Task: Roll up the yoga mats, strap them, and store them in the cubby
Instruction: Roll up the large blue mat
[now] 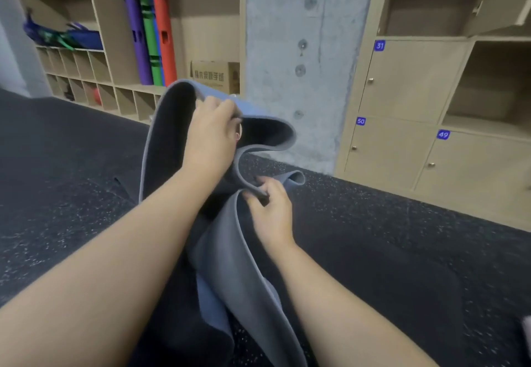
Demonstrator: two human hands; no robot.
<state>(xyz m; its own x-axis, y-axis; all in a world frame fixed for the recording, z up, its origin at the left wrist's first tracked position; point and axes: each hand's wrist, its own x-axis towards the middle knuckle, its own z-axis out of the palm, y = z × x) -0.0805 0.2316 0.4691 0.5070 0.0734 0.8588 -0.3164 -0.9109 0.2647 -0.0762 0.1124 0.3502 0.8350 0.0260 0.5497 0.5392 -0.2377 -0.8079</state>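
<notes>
Dark speckled floor [373,237]: fills the lower frame from 9 o'clock round to 4 o'clock. Wooden cubby unit [115,50], at 10 to 11 o'clock: one tall bay holding three rolled mats stood on end, purple [136,30], green [149,36] and red [163,27], touching side by side, long axes near vertical; the bay to its right holding a printed cardboard box [215,76]; the shelf at far left holding a blurred blue and green heap, contents not legible; rows of small pigeonholes beneath, one with a red item, too blurred to identify. Concrete pillar [310,50], at 12 o'clock. Locker bank [408,93], at 1 to 3 o'clock: closed doors tagged 31, 50 and 49; open compartments above and to the right. Yoga mat [230,266], grey-blue with a darker inner face, at centre frame: unrolled and limp, held off the floor in loose S-folds, long axis running from 6 o'clock up to 12 o'clock, the lower end trailing toward the bottom edge. Left hand [211,134], just above centre: fingers curled over the mat's upper edge, gripping it. Right hand [270,208], just below and right of the left hand: fingertips and thumb pinching a lower fold of the mat edge.
</notes>
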